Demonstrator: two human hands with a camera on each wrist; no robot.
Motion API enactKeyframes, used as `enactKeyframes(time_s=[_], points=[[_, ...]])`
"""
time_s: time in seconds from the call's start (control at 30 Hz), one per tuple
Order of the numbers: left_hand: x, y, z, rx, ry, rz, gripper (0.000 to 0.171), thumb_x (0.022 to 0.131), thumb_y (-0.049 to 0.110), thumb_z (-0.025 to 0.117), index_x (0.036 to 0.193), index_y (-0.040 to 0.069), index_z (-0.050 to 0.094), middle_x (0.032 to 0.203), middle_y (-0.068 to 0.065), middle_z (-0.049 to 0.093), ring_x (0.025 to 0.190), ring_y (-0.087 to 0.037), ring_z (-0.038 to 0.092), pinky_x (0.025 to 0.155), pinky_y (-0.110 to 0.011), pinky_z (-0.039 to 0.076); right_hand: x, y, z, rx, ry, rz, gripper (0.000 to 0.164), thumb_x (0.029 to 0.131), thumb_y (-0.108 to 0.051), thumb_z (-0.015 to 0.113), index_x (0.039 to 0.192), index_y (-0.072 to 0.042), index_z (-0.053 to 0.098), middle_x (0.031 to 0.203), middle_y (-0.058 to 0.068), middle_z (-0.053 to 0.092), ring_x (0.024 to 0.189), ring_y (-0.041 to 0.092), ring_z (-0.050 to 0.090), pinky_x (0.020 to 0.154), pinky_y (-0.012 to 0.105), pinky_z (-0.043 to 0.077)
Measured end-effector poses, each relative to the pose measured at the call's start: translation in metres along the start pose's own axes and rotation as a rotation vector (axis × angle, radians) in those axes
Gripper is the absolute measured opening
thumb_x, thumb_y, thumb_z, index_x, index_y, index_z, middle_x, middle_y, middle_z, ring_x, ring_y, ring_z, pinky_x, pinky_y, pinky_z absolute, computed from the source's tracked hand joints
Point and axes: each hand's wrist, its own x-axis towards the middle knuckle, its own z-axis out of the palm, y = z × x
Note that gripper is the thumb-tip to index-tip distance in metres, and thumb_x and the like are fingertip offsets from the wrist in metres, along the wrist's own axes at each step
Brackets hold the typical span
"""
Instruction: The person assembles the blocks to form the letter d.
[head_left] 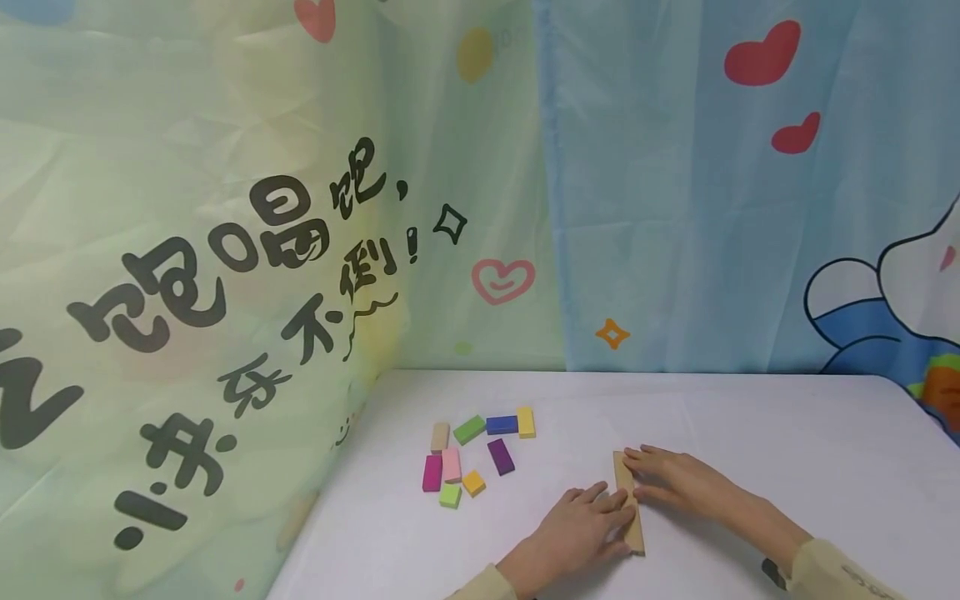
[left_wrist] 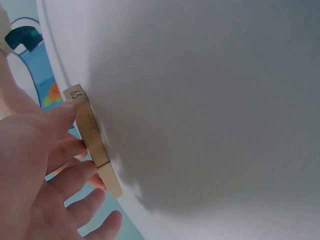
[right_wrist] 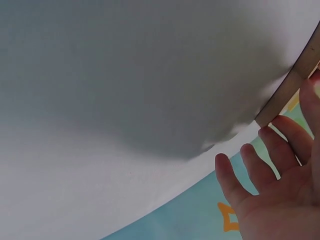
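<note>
A long, narrow row of plain wooden blocks lies on the white table, running away from the person. My left hand touches its left side, with the thumb near the close end and the fingers spread along the wood. From the right, my right hand rests its fingertips against the row near the far end. In the left wrist view, a seam divides the wooden row, and dark handwritten digits mark its near end. The right wrist view shows the wooden row with fingers extended beside it.
Left of the hands lie several small coloured blocks, among them a purple block, a blue block, a magenta block and a light green block. A printed curtain hangs behind and left of the white table.
</note>
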Motion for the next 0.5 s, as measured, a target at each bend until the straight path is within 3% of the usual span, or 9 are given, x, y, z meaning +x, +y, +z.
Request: enactKeyframes(time_s=[0.5], points=[[-0.0029, -0.0014, -0.0004, -0.012, -0.002, 0.007, 0.053, 0.101, 0.058, 0.046, 0.149, 0.034, 0.048, 0.156, 0.012, 0.045, 0.143, -0.014, 0.045, 0.108, -0.030, 0.047, 0.0001, 0.0024, 0.0008, -0.001, -0.017, 0.001, 0.065, 0.091, -0.050, 0.067, 0.134, -0.001, 0.062, 0.143, 0.018, 0.058, 0.129, 0.048, 0.053, 0.097, 0.064, 0.048]])
